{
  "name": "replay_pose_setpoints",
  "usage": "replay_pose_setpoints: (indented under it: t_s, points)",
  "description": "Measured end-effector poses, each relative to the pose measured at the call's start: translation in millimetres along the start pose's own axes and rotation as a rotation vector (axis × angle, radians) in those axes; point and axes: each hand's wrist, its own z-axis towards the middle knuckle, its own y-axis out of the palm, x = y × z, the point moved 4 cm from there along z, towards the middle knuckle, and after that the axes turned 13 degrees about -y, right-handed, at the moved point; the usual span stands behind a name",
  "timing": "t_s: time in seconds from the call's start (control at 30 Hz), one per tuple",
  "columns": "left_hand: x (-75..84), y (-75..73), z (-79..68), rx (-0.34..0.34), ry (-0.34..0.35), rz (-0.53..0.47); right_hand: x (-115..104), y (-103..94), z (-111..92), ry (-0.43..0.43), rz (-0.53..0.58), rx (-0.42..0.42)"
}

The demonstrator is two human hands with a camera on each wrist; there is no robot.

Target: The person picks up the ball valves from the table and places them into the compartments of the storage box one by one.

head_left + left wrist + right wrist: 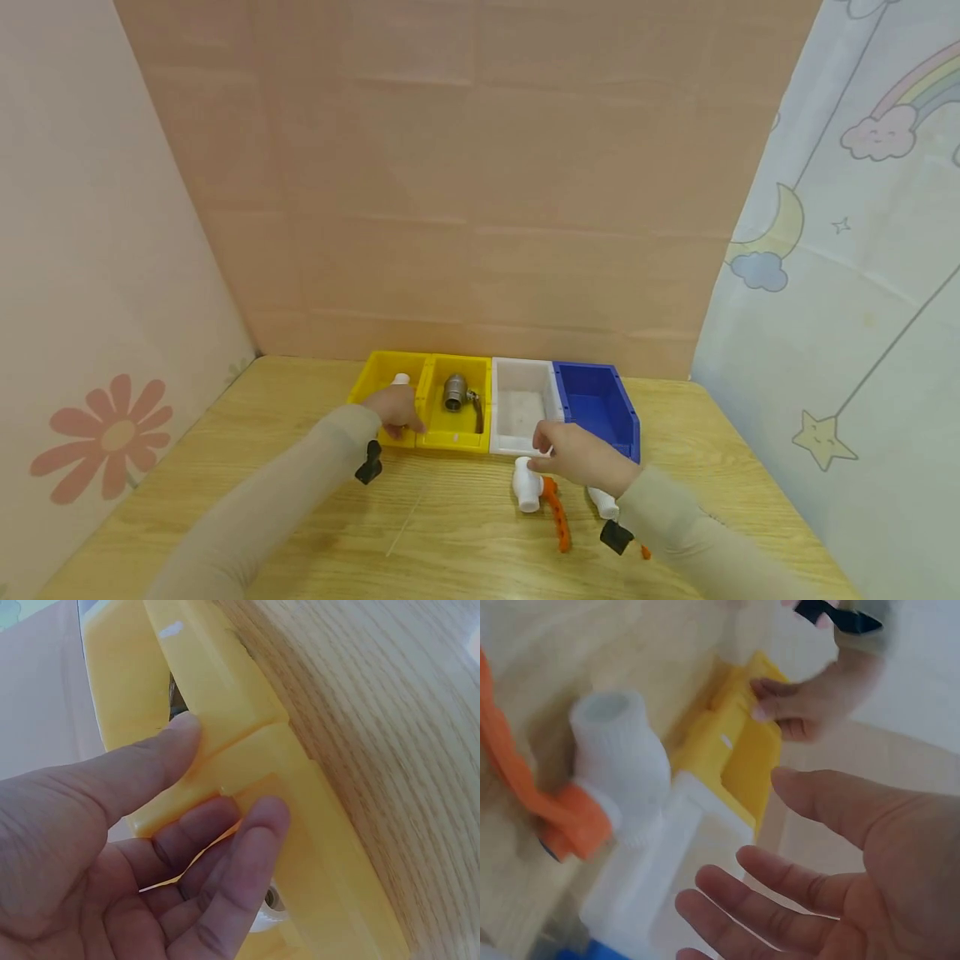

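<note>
On the desk [450, 546], in front of the white bin [521, 410], we see a valve [527, 490] just beside our spread right grip [583, 454]. Left of that bin, our left grip [393, 407], fingers loosely parted, partly hides a white piece [401, 379]. Our right cuff [654, 500] covers much of another valve [604, 502].

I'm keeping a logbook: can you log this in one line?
left hand: at left yellow bin; right hand: open, near white valve; metal valve: in other yellow bin

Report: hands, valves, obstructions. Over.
Left hand empty, at left yellow bin. Right hand empty, near orange-handled white valve. Valve on table. Right arm partly hiding second white valve.
</note>
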Motion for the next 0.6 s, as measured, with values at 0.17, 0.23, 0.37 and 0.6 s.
replay_pose_setpoints:
  t_s: [0.17, 0.23, 0.37, 0.6]
  points:
    - [0.0, -0.1, -0.9, 0.007, -0.010, 0.007, -6.4, 16.9, -2.6, -0.045, -0.050, -0.014]
    - [0.2, -0.1, -1.0, 0.010, -0.015, 0.009, -6.4, 21.8, -3.2, -0.038, -0.073, -0.023]
    - [1.0, -0.1, -1.5, 0.009, -0.019, 0.008, -3.3, 28.3, -2.8, -0.003, -0.132, -0.031]
    - [0.5, -0.3, -2.0, 0.009, -0.015, 0.009, 4.1, 36.7, -0.4, 0.039, -0.184, -0.036]
